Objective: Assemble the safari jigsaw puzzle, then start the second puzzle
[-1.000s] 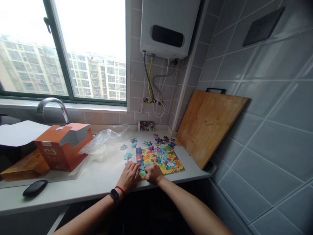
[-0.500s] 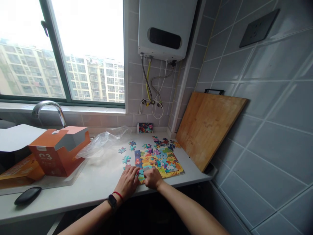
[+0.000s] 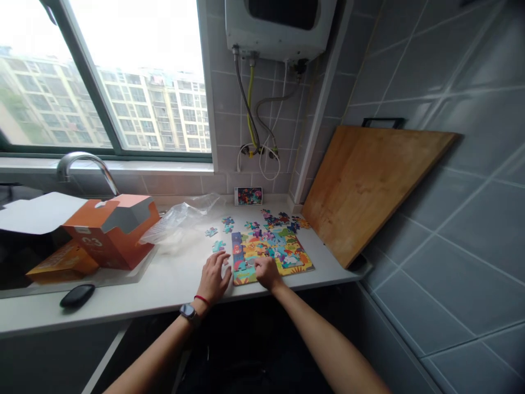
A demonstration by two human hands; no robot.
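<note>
Right hand: narrow, knuckles up, fingers curled, with the fingertips down on the lower middle of the jigsaw puzzle. You cannot tell whether a piece is pinched under them. Forearm enters from lower right, wrist about at the countertop's front edge.

Left hand: wide open, fingers spread, palm down, just beside the puzzle's left edge. No piece visible in it. Forearm enters from lower left, with a smartwatch and a red cord bracelet on the wrist.

The puzzle lies flat on the white countertop, its colourful picture filled in across most of the area, a dark blue strip along its left side. Loose puzzle pieces sit in a cluster touching its far edge, and a few separate ones lie to its left, near your left fingers.

Beyond it, a small picture card stands against the tile wall. To the right, a wooden cutting board leans on the wall. To the left are a crumpled plastic bag, an orange carton and a black case.
</note>
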